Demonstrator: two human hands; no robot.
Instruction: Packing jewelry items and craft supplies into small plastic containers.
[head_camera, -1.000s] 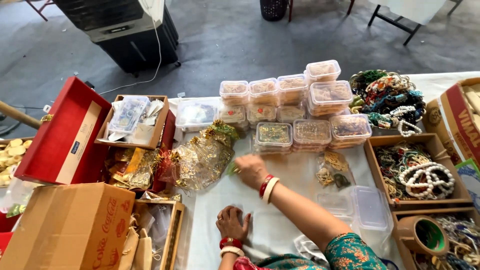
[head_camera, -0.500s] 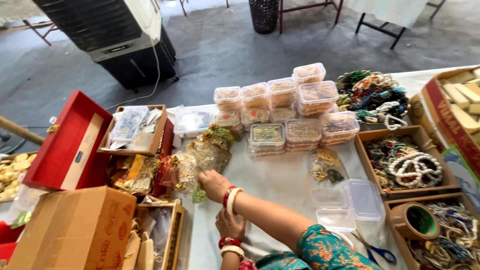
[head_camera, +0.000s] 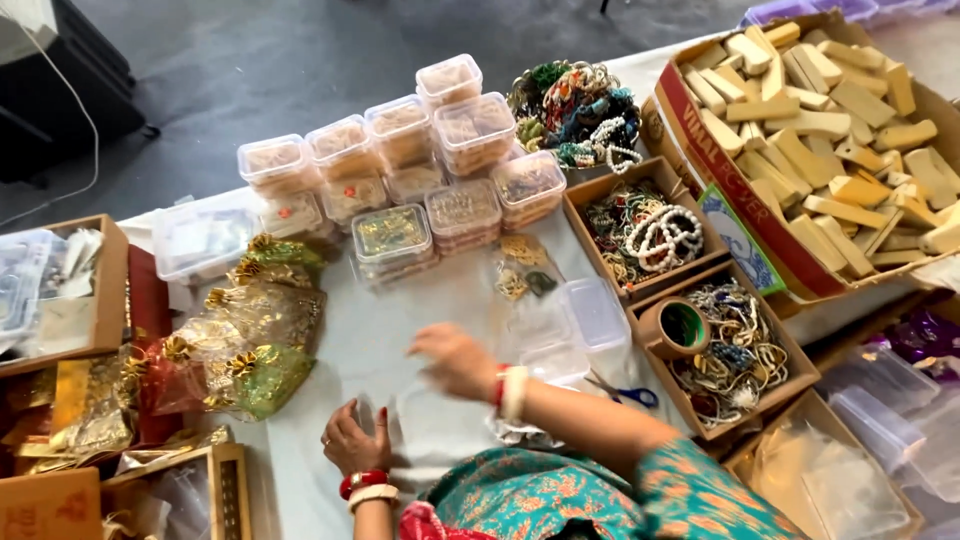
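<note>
A person seated at a white-covered surface (head_camera: 400, 330) sorts jewellery stock, seen from above. The left hand (head_camera: 357, 440) rests flat on the cloth near the body, fingers together and holding nothing, seemingly as a brace. The right hand (head_camera: 455, 360) hovers blurred above the cloth with fingers loosely spread; whether it holds anything cannot be told. Nearest to it lies an empty clear plastic box (head_camera: 565, 320) beside a small heap of gold-coloured trinkets (head_camera: 522, 265), placed within easy reach, probably for packing. Behind them, lidded clear containers (head_camera: 400, 170) stand stacked in rows at the far edge, out of the working space. Shiny gift pouches (head_camera: 245, 335) in green, gold and red lie piled to the left. To the right, shallow cardboard trays of beaded bracelets (head_camera: 650, 230) and bangles (head_camera: 735, 350) sit side by side, contents kept apart by kind; blue-handled scissors (head_camera: 625, 392) lie just by the forearm. A large carton of pale wooden blocks (head_camera: 830, 110) sits at far right.
</note>
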